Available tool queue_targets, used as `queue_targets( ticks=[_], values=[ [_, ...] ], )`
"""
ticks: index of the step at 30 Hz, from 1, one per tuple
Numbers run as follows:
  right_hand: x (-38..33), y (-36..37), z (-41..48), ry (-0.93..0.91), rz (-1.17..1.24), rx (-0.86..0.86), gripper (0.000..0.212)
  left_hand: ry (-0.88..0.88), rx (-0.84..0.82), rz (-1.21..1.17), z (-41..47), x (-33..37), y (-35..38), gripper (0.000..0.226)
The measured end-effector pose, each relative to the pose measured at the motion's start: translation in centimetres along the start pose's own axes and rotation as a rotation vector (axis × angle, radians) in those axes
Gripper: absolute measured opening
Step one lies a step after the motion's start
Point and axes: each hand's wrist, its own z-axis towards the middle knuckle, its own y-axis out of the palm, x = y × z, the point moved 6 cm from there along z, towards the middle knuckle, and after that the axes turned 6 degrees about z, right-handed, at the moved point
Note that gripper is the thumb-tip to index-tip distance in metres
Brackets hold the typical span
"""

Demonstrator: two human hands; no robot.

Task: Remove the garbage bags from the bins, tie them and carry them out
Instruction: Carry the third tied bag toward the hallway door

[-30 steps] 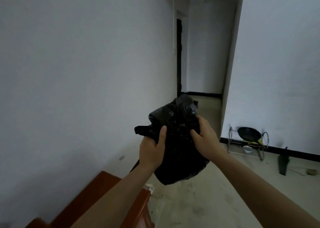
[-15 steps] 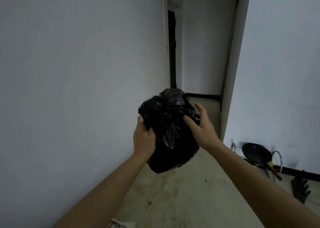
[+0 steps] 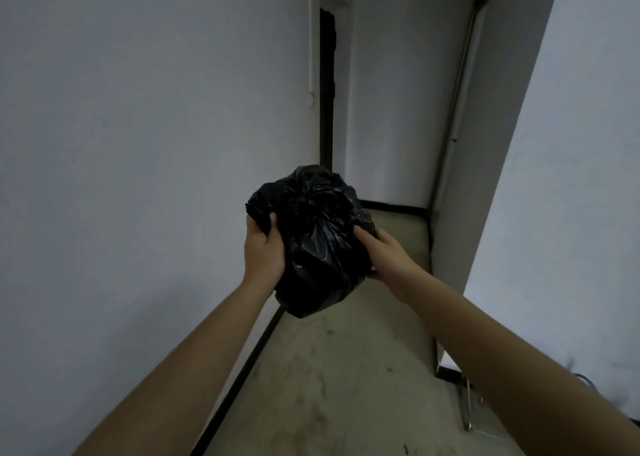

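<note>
Left hand [image 3: 264, 247] and right hand [image 3: 388, 253] clasp black garbage bag [image 3: 313, 240] between them; right fingertips hidden behind bag, knot indistinct.

No text, label, brand, number or sign can be read anywhere in this view.
</note>
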Motion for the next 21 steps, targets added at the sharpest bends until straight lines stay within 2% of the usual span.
queue_targets(
  ticks=[4, 12, 17, 21],
  values=[
    [-2.1, -2.7, 9.9, -0.123, -0.001, 0.104, 0.029, -0.072, -0.099, 0.044, 9.9, -1.6, 5.5, 0.052],
    [-1.1, -7.7, 31.4, -0.237, 0.032, 0.252, 0.027, -0.091, -0.272, 0.094, 28.2, -9.5, 18.6, 0.059],
    [1.0, -10.7, 47.3, -0.206, 0.035, 0.251, 0.025, -0.128, -0.323, 0.174, 40.8, -16.0, 26.3, 0.061],
    [1.6, -10.5, 60.0, -0.13, 0.009, 0.219, 0.02, -0.13, -0.296, 0.296, 50.3, -20.6, 29.2, 0.054]
  ],
)
